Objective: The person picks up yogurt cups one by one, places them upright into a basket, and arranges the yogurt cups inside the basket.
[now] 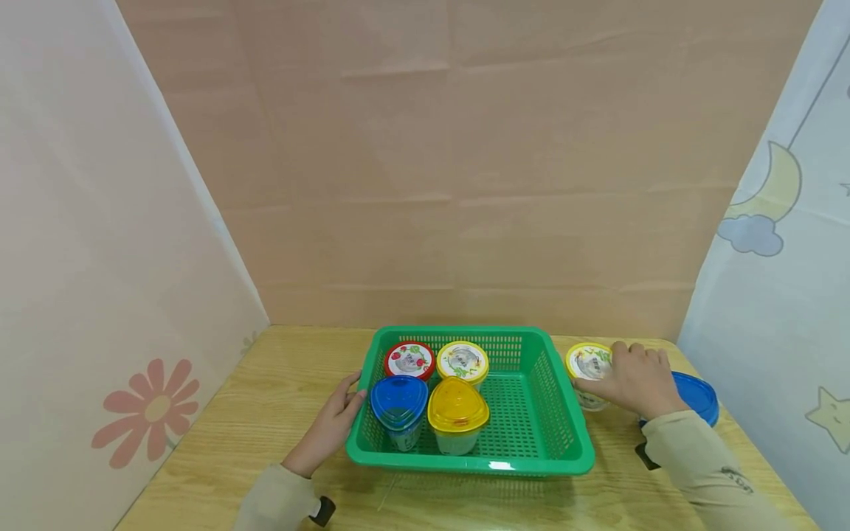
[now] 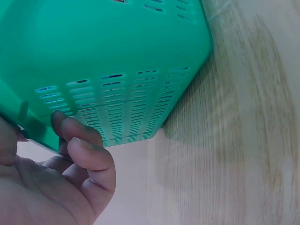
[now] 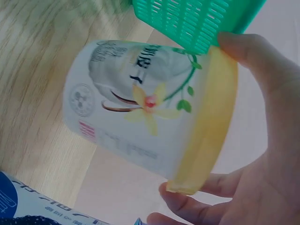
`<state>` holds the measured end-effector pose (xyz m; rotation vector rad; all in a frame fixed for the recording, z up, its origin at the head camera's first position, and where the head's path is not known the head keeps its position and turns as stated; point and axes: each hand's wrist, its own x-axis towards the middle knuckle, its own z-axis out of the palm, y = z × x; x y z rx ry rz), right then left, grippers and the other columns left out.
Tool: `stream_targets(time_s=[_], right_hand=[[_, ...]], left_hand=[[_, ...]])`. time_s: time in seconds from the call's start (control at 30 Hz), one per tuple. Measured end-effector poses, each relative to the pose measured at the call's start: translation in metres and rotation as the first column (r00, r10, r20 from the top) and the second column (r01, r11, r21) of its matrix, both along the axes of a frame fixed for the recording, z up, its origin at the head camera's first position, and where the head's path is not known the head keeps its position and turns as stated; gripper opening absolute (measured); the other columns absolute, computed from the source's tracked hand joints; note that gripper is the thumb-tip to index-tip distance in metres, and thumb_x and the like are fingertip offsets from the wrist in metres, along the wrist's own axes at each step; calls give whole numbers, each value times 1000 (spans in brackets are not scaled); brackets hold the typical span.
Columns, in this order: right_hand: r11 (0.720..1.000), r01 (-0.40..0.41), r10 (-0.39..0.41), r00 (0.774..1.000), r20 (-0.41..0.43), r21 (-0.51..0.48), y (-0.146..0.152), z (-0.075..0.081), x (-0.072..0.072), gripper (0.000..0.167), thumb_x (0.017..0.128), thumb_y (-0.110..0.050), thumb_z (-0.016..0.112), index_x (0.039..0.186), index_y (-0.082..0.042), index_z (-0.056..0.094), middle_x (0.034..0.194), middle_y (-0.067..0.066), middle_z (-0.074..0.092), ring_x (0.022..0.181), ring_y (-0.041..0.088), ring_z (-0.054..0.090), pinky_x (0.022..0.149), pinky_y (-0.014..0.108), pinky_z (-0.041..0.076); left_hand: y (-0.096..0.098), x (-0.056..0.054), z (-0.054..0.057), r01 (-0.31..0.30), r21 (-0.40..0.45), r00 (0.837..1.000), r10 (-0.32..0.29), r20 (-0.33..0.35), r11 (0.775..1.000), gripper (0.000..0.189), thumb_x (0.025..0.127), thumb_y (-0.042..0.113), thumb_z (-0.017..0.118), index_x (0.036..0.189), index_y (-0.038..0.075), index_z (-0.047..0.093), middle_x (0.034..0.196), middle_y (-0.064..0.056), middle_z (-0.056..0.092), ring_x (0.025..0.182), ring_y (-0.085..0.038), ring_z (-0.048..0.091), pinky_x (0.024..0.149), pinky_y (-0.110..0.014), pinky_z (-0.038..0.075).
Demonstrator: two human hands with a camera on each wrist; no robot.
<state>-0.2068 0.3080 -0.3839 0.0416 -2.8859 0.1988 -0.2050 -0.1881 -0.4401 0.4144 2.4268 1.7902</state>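
My left hand (image 1: 332, 420) grips the left rim of a green plastic basket (image 1: 432, 462); the left wrist view shows its fingers (image 2: 91, 154) curled under that rim. Inside the basket, on its left side, stand a red-lidded tub (image 1: 409, 360), a yellow-rimmed tub (image 1: 462, 361), a cup with a blue triangular lid (image 1: 400, 402) and one with a yellow triangular lid (image 1: 458, 405). To the right of the basket, my right hand (image 1: 640, 380) holds a white tub with a yellow lid (image 3: 140, 98), thumb and fingers around the lid's edge. A vanilla flower is printed on it.
Right of my right hand, a blue-lidded container (image 1: 697, 398) stands on the wooden table (image 1: 265, 398), partly hidden by the hand and sleeve. A brown paper backdrop (image 1: 451, 184) rises behind, with printed cloths at left and right.
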Motion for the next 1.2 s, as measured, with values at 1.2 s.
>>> stream_targets(time_s=[1.2], right_hand=[[992,22,-28,998,-51,-125,-13,41,1,100,78,-73,66,116,18,50,100,34,50,80,40,51,56,47,47]], left_hand=[[-1,1,1,22,19,1000,-22,5,1000,56,111,26,38,155,-2,20,121,-27,63,94,-30,72,77,-35,60]])
